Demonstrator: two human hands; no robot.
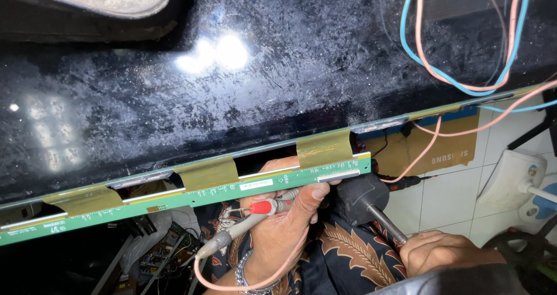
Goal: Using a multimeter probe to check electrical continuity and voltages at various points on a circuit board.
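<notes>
l hand [284, 213]: pinching my red probe [264, 207] — thumb on green board [191, 195]
r hand [444, 251]: fist round rod [387, 223] — by panel [174, 86]

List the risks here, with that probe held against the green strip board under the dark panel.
1. The left hand pinches the red-tipped probe against the narrow green board; a slip could bridge neighbouring contacts.
2. The gold flex ribbons joining the board to the dark panel look thin; pressing on the board could strain them.
3. The loose pink wire could snag.
</notes>
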